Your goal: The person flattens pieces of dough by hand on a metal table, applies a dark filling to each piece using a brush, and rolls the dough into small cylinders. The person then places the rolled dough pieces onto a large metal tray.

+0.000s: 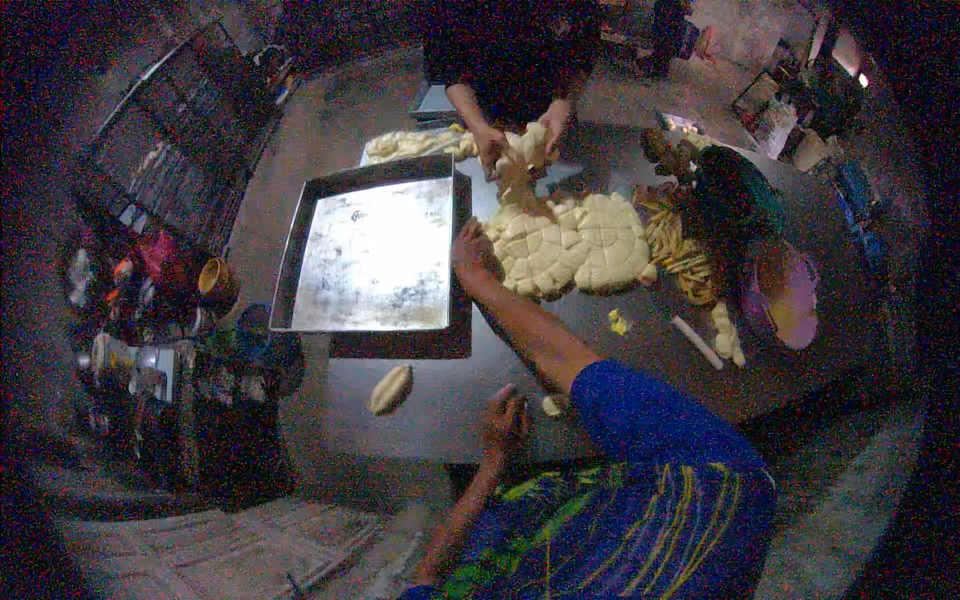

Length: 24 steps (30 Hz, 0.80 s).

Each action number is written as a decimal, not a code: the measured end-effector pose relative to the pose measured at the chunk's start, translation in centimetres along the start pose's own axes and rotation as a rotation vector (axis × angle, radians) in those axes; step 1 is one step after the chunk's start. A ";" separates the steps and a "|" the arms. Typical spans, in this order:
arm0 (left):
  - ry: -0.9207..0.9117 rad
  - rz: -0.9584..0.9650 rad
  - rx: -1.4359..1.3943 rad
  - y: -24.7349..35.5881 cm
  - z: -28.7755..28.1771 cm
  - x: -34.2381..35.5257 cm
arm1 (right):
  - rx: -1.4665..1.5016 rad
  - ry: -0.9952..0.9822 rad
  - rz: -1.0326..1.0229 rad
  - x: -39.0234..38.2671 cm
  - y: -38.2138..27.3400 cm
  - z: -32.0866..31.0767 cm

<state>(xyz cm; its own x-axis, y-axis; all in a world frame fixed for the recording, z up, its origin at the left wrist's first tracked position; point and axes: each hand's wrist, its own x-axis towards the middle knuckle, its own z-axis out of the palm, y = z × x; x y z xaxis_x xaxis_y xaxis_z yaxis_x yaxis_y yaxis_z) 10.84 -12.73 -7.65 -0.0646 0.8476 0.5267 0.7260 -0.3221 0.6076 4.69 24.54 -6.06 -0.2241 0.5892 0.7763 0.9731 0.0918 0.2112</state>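
Note:
A big slab of pale dough (575,245), scored into small squares, lies on the dark table (450,400). My right hand (470,252) reaches across to the slab's left edge and rests its fingers on the dough, right beside the metal baking tray (375,250). Whether it grips a piece is hidden. My left hand (505,420) sits curled at the table's front edge, with a small dough lump (552,405) just to its right. A shaped dough roll (390,388) lies alone further left. Across the table another person's hands (520,140) pull at dough.
Shaped dough pieces (415,145) lie behind the tray. Finger-shaped pieces (675,250) and a round purple dish (785,295) are on the right, with a white stick (695,340) nearby. Jars and clutter (150,300) crowd a stand at the left. A rack (170,140) stands behind it.

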 end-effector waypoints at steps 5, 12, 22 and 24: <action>-0.142 -0.403 -0.370 -6.0 3.5 -2.5 | 0.030 -0.306 -0.020 0.8 -3.4 3.8; -0.056 -0.191 -0.151 1.4 -2.4 2.5 | 0.950 -0.722 0.416 4.7 6.6 6.4; 0.216 -0.416 -0.202 -8.9 5.8 17.7 | 1.705 -0.543 0.287 10.7 26.4 -17.2; 0.117 -0.421 -0.228 -11.9 5.6 20.4 | 1.602 -0.433 0.315 8.3 32.4 -22.9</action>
<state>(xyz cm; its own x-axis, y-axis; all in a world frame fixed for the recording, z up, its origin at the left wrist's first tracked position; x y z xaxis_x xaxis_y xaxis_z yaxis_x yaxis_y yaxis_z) 4.71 10.73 -7.43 -0.4058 0.8753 0.2629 0.4529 -0.0573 0.8897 33.11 14.03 20.81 -0.2591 0.8780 0.4026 0.1064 0.4402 -0.8916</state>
